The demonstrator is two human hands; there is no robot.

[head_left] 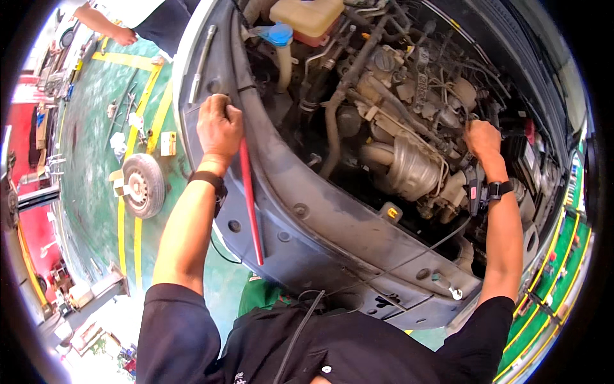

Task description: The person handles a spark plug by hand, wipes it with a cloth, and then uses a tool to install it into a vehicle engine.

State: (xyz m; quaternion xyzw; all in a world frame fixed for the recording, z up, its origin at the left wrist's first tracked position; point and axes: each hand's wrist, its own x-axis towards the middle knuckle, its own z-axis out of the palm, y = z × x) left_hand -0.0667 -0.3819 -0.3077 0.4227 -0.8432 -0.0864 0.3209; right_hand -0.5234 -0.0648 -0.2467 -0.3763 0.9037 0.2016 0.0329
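My left hand (219,130) rests on the grey front panel (332,217) of a car, its fingers curled, beside a long red bar (248,192). Whether it holds anything is hidden. Just beyond it, a slim silver metal rod (202,64) lies on the panel. My right hand (483,139) reaches into the open engine bay with its fingers closed. What they grip, if anything, cannot be made out among the engine parts. Left of this hand sits the dusty engine (390,96), with a metal heat shield (414,168) on its near side.
A yellowish reservoir (307,16) and a blue cap (277,34) stand at the far side of the bay. A small shiny metal tool (448,286) lies on the panel at right. On the green floor are a wheel (143,185) and a small box (168,143). Another person's hand (125,36) shows at upper left.
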